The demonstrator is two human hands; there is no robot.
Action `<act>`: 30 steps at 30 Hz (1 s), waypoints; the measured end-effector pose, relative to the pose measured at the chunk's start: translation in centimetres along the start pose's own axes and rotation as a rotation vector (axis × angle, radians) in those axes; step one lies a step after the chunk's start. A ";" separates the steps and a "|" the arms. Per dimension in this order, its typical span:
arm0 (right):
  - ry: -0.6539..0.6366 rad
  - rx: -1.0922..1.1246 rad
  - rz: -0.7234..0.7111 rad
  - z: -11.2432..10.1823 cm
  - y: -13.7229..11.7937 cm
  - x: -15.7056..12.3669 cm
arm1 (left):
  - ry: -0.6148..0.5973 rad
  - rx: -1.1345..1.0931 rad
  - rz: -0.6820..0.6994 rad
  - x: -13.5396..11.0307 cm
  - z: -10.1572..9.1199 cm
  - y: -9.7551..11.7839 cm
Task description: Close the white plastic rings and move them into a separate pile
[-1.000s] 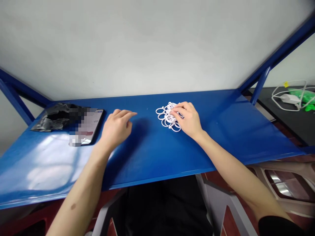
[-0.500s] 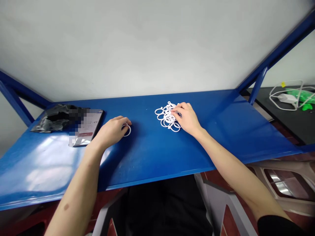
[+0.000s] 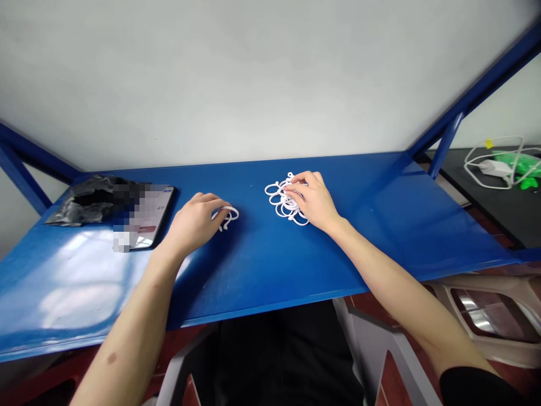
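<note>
A heap of several white plastic rings (image 3: pixel 282 198) lies on the blue table (image 3: pixel 380 225) near its middle. My right hand (image 3: pixel 315 200) rests on the right side of the heap, fingers curled and pinching at the rings. My left hand (image 3: pixel 195 221) lies to the left of the heap, fingers closed on a single white ring (image 3: pixel 229 216) that pokes out past the fingertips, just above the table top.
A phone (image 3: pixel 146 217) and a crumpled black bag (image 3: pixel 87 198) lie at the table's back left. A black side table with a white charger and cable (image 3: pixel 492 166) and green objects stands at the far right. A white plastic chair (image 3: pixel 486 316) sits below right.
My left hand went from open to closed on a single white ring and carried it a little to the right. My right hand stayed on the heap.
</note>
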State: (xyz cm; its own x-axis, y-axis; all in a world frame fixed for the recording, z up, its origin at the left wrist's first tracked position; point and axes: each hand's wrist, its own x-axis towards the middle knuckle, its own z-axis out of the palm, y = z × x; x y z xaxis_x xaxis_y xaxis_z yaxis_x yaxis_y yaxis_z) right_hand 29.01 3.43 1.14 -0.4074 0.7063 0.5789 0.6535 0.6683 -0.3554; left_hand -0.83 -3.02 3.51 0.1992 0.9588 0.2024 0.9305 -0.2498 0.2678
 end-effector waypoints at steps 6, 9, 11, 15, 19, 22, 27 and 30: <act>0.028 0.041 -0.082 -0.9 -2.4 -0.8 | 0.017 -0.192 -0.079 -0.1 -0.9 1.4; -0.029 0.089 -0.197 -0.9 -4.0 -1.3 | -0.036 -0.280 -0.156 -0.1 -1.1 2.4; -0.109 0.094 -0.269 -0.8 -5.0 -1.6 | -0.082 -0.338 -0.166 -0.1 -1.1 3.1; -0.224 -0.005 -0.361 -0.3 -6.2 -2.1 | -0.201 -0.480 -0.121 -0.2 -0.6 4.2; -0.239 -0.022 -0.383 0.1 -6.5 -2.3 | -0.310 -0.647 -0.108 -0.3 0.3 4.7; -0.242 0.098 -0.316 0.2 -6.4 -2.4 | -0.319 -0.791 -0.131 -0.4 1.0 4.7; -0.239 0.383 -0.115 0.6 -6.4 -2.7 | -0.225 -0.967 -0.210 -0.3 1.7 5.2; -0.266 0.463 -0.029 0.8 -6.6 -2.7 | -0.133 -0.999 -0.242 -0.4 1.8 5.7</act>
State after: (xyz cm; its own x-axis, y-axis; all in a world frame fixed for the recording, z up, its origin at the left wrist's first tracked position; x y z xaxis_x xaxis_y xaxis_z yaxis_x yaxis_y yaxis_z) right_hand 25.29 -2.72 1.31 -0.6080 0.6808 0.4084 0.3146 0.6789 -0.6635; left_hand 4.95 -4.62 3.21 0.1297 0.9903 -0.0501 0.2833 0.0114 0.9590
